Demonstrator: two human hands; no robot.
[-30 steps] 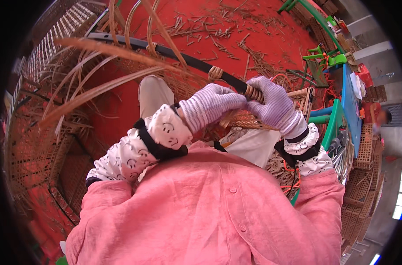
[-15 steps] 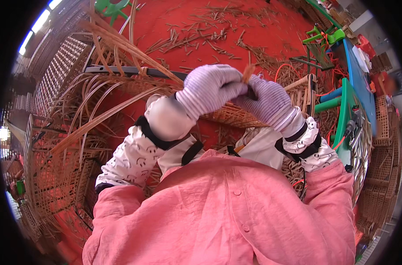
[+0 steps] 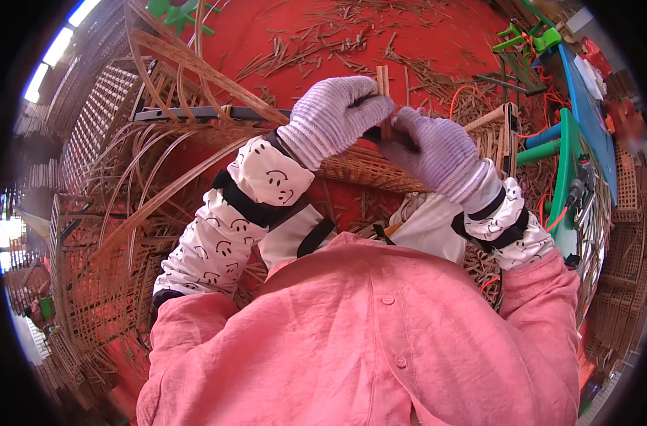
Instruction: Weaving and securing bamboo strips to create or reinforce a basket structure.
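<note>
Both my hands wear pale purple striped knit gloves and meet above a brown woven basket panel (image 3: 366,169). A short flat brown strip (image 3: 383,82) stands upright between them, its upper end showing above the fingers. My left hand (image 3: 338,117) is closed, its fingertips pinching the strip from the left. My right hand (image 3: 437,153) is curled at the strip's lower part, by a dark frame bar (image 3: 372,135); its fingertips are partly hidden. To the left the dark rim bar (image 3: 188,113) of the woven work runs on, with long loose strips (image 3: 210,74) standing out of it.
Cut strip scraps (image 3: 302,53) litter the red floor (image 3: 252,21). Woven lattice pieces (image 3: 100,277) crowd the left side. At the right are a green stool (image 3: 566,177), a power tool (image 3: 578,188), a blue table (image 3: 586,121) and an orange cord (image 3: 457,96).
My left hand has risen slightly and turned. The strip between the hands now stands upright and shows more plainly. The view has shifted a little.
</note>
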